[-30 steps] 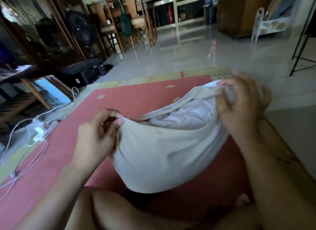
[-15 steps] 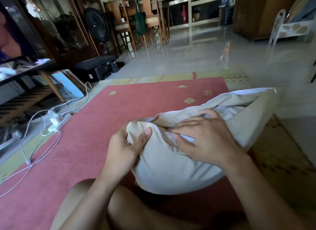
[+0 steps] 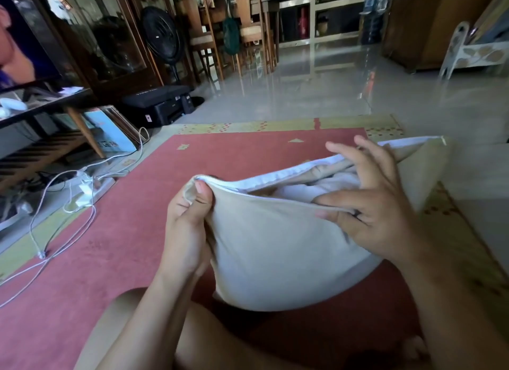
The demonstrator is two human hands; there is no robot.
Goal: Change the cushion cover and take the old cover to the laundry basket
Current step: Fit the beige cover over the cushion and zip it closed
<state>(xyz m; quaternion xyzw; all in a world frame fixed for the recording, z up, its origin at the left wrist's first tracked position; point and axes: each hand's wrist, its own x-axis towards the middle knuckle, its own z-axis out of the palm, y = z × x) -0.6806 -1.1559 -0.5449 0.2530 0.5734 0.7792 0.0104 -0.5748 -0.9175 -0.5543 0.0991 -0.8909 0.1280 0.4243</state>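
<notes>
the person sits on a red rug (image 3: 132, 232) with a knee raised in the foreground, and the cushion (image 3: 275, 254) stands on the rug just in front of that knee, between both hands. it wears a beige cushion cover (image 3: 264, 240) whose open edge faces up, a white hem running along the far lip and the pale inner cushion showing in the gap. the left hand (image 3: 187, 221) is closed on the left corner of the opening, thumb pressed on top of the fabric and fingers curled under it, pinching the cover. the right hand (image 3: 377, 207) is spread, its thumb lying along the near lip of the opening and its fingers arched over the far lip, touching the cloth without a closed grasp. white cables (image 3: 63, 210) trail over the rug's left edge, near a low tv stand (image 3: 41, 138); beyond the rug lies a glossy tiled floor (image 3: 330, 94).
</notes>
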